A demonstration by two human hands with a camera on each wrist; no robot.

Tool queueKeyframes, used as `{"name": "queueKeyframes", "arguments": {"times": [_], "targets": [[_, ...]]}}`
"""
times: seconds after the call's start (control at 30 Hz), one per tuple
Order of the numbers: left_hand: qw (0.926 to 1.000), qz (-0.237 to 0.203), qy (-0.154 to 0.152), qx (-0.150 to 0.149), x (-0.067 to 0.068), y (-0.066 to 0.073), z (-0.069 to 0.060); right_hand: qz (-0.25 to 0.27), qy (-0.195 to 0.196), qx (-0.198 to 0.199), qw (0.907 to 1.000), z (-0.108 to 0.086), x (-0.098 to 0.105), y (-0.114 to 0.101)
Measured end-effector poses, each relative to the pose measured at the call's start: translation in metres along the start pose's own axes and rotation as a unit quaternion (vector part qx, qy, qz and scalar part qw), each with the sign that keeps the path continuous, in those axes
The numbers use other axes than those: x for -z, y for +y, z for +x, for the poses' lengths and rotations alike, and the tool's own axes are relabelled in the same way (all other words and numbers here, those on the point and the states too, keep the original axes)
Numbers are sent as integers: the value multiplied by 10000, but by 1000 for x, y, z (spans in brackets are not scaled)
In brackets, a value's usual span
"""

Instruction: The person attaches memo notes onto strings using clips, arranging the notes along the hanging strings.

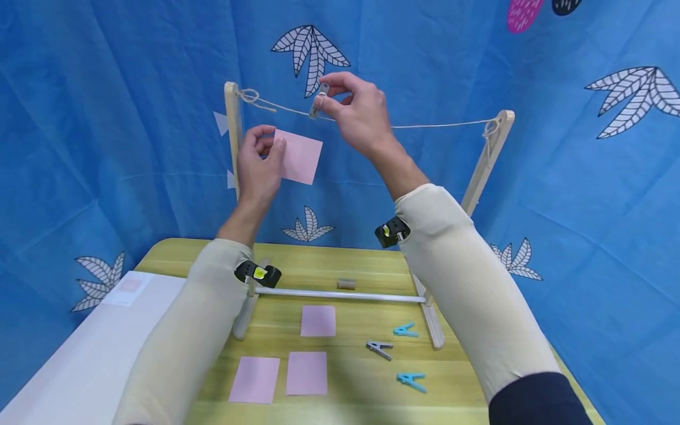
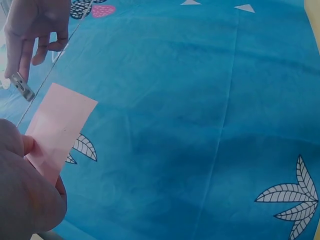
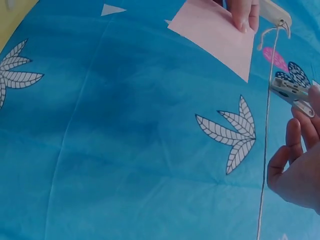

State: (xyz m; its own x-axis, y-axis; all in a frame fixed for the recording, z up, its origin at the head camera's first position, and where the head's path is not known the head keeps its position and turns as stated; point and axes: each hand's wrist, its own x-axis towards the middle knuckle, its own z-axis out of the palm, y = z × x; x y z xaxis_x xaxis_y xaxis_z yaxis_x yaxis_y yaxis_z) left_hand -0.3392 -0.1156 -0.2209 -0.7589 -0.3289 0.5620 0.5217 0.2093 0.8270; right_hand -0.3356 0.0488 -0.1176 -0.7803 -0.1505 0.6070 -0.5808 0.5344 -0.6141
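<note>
Pink square paper (image 1: pixel 301 157), pinched by the left hand (image 1: pixel 259 166), should overlap the thin beige string (image 1: pixel 438 126) before the right hand (image 1: pixel 363 113), pinching the grey plastic clip (image 3: pixel 290 93), relaxes.

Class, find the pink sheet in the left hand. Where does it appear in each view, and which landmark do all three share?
Head: pink sheet in the upper half, left of centre, in the left hand.
Left wrist: at the left, around mid-height.
Right wrist: at the top, right of centre.
Shared landmark: the string, above the sheet in head, left of it in left wrist, right in right wrist.
</note>
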Motion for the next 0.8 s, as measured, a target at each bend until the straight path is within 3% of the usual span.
{"name": "queueKeyframes", "arguments": {"times": [0.2, 0.43, 0.8], "targets": [[9996, -241, 146, 22, -5, 7, 7, 267, 248, -117, 9993, 7, -1, -5], [9984, -437, 332, 137, -8, 14, 12, 175, 437, -74, 9989, 11, -12, -11], [9961, -694, 535, 42, -15, 14, 13, -2, 102, -375, 9992, 19, -27, -15]]}}
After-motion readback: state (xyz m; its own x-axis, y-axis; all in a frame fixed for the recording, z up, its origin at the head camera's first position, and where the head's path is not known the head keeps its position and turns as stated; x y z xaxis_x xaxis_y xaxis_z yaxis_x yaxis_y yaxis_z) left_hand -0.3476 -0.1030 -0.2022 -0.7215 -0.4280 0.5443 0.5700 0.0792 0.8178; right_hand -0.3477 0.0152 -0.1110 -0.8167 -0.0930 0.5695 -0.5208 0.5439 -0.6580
